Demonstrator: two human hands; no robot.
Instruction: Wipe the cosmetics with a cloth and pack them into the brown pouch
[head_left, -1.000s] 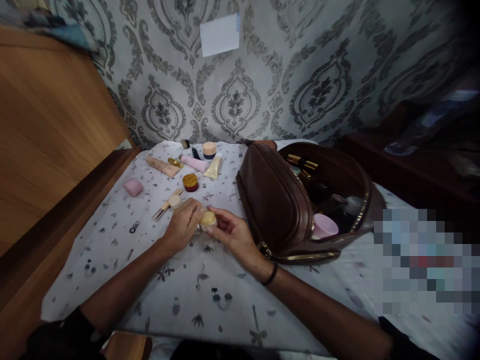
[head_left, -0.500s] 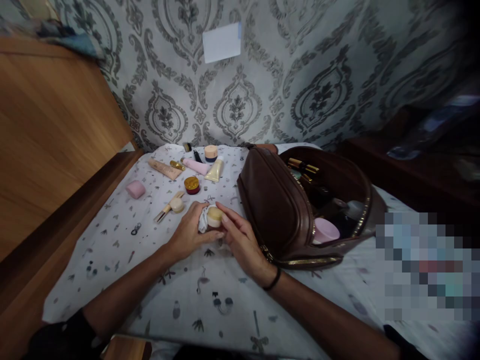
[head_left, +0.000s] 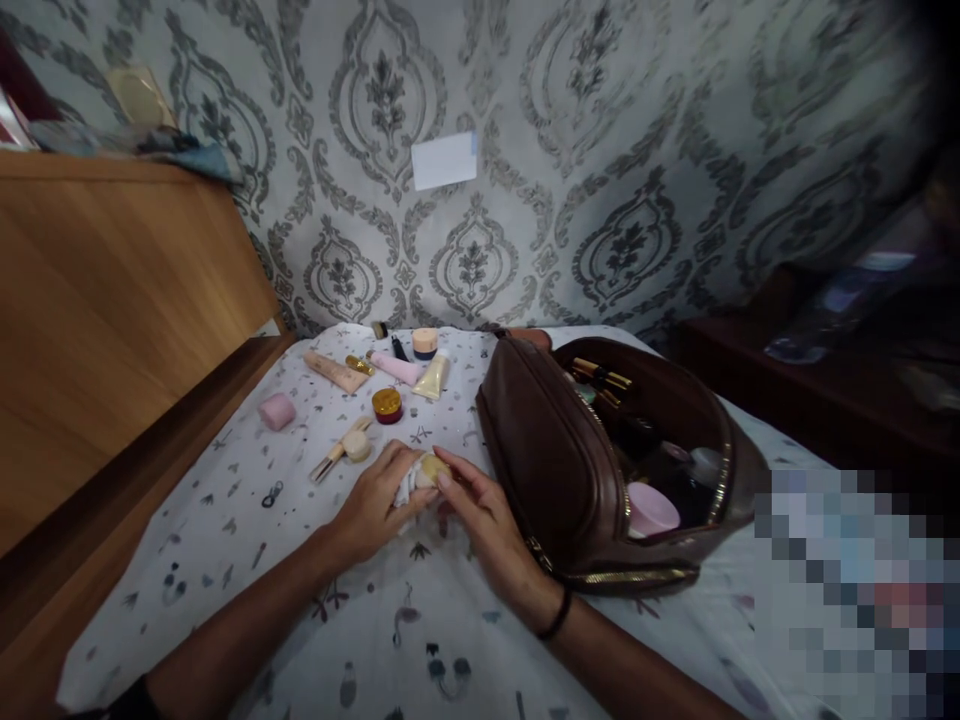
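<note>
A small jar with a yellowish lid (head_left: 433, 469) is between my two hands, in front of the brown bag. My left hand (head_left: 375, 500) is wrapped round a crumpled white cloth (head_left: 406, 487) pressed to the jar's left side. Thumb and fingers of my right hand (head_left: 487, 520) grip the jar from the right. Up and left of my hands lie a round cream-coloured item (head_left: 357, 446), a brush (head_left: 339, 452) and a red jar with a gold lid (head_left: 387, 406).
An open brown bag (head_left: 540, 440) holding cosmetics and a pink item (head_left: 651, 509) stands at right. Tubes (head_left: 335, 371), a pink container (head_left: 277, 411) and a dark-based jar (head_left: 425, 344) lie farther back. A wooden panel (head_left: 135, 300) borders the left.
The view has tilted up, so everything sits lower in the picture. The jar has turned within my fingers, and my left fingers cover more of it.
</note>
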